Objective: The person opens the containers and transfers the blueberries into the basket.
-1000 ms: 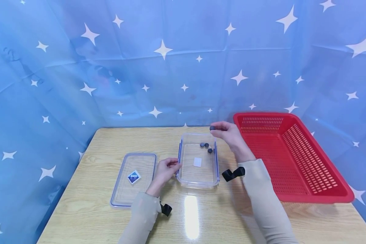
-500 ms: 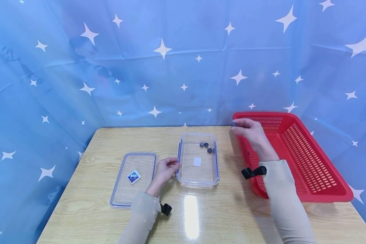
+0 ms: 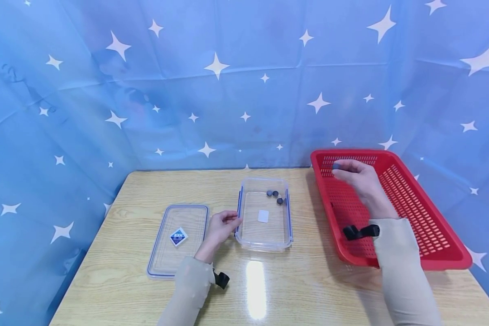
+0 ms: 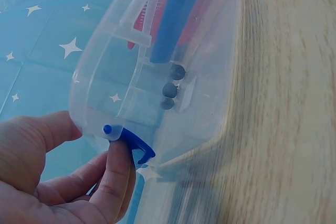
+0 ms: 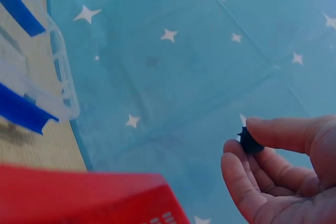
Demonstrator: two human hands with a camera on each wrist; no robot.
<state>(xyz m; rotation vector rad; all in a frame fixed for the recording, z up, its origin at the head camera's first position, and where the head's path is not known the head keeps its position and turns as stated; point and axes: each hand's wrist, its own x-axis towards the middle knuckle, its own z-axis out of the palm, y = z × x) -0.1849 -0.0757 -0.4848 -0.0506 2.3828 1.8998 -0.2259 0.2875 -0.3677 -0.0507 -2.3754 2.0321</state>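
The right hand (image 3: 360,177) pinches a small dark disc (image 3: 336,166) between thumb and fingertips, holding it above the far end of the red basket (image 3: 428,226) at the right of the worktop (image 3: 118,280). The left hand (image 3: 220,228), fingers curled, grips the near-left edge of the clear container (image 3: 265,240) at its blue latch (image 4: 134,145). Three more dark discs (image 3: 275,196) lie at the container's far end, and its lid (image 3: 175,258) rests flat just left of the left hand.
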